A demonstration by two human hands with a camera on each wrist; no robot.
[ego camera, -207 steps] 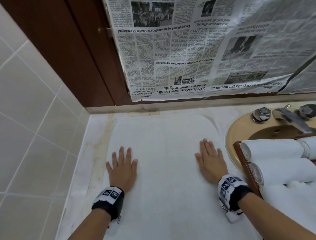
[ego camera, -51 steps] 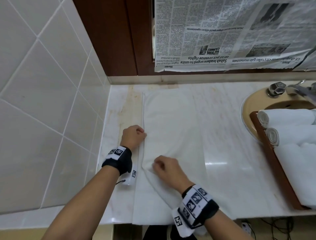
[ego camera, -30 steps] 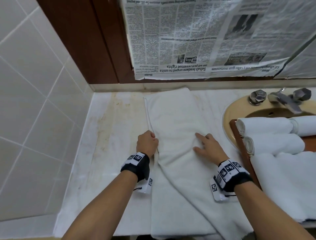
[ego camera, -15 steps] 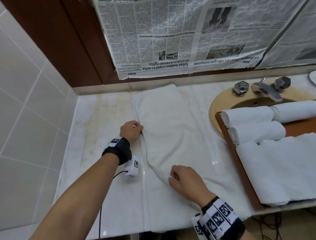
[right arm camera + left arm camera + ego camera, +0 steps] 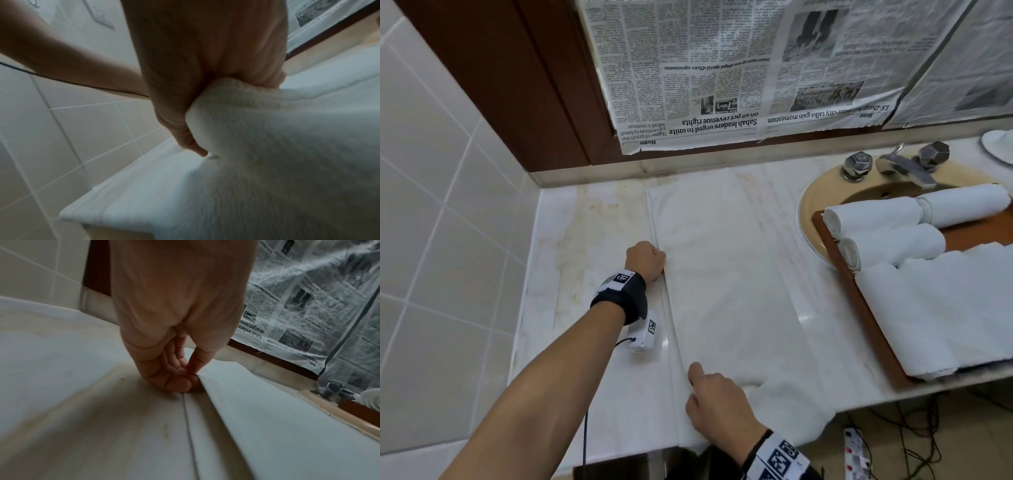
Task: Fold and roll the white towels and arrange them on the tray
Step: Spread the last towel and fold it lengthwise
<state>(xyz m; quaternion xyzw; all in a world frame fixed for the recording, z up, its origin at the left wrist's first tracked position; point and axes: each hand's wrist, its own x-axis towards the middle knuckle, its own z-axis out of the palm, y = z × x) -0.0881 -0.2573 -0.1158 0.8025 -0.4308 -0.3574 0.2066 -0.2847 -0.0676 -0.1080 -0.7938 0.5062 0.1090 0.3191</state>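
A long white terry towel (image 5: 726, 274), folded into a narrow strip, lies along the centre of the frame on the pale marble desk (image 5: 592, 240). Your left hand (image 5: 645, 260) pinches the towel's left edge at mid-frame, fingers curled. Your right hand (image 5: 717, 402) grips a bunched fold of the towel at the lower centre, near the desk's front edge. At the right, a brown wooden tray (image 5: 859, 308) rests over the beige sink (image 5: 815, 202), holding rolled white towels (image 5: 876, 219) and a flat folded one.

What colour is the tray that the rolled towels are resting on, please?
Reddish-brown wood; the tray shows best in the head view.
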